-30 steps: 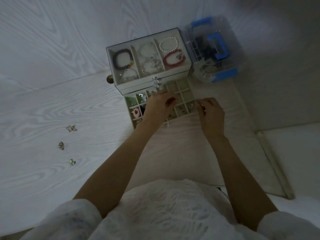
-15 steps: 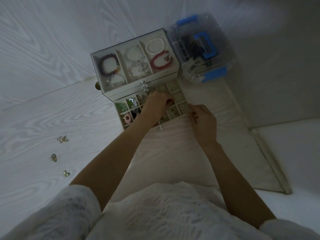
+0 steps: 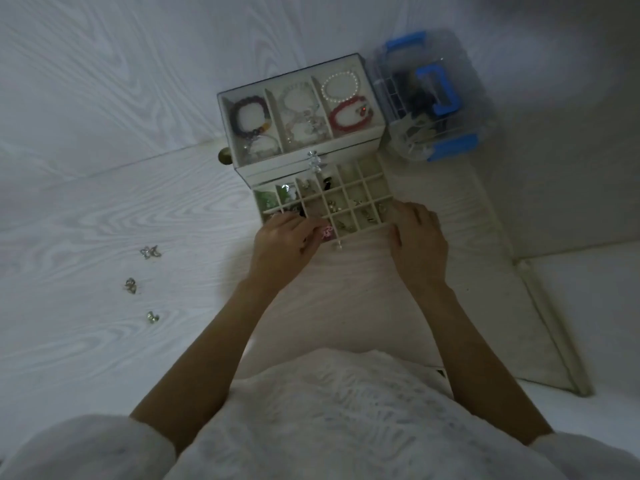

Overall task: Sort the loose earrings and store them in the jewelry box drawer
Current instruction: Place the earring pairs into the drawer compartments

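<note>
You've got a clear plastic organiser case [image 3: 429, 98] with blue handle and latches at the far right, against the wall. Pale woodgrain tabletop [image 3: 86, 220] underneath. Small brass knob [image 3: 224, 156] near the back, by the wall. White textured garment [image 3: 311, 420] fills the bottom.

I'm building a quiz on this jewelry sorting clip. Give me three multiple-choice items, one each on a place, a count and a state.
1. Where do the loose earrings lie?
A. on the surface left of the jewelry box
B. inside the blue-handled container
C. on the person's lap

2. How many loose earrings lie there?
A. one
B. three
C. six

3. What state is the gridded drawer in?
A. pushed shut
B. pulled open
C. taken out and flipped

Answers:
1 A: they sit on the pale surface, left of the jewelry box.
2 B: one, another, a third.
3 B: its compartments show, with the left hand and right hand at its front edge.
</note>
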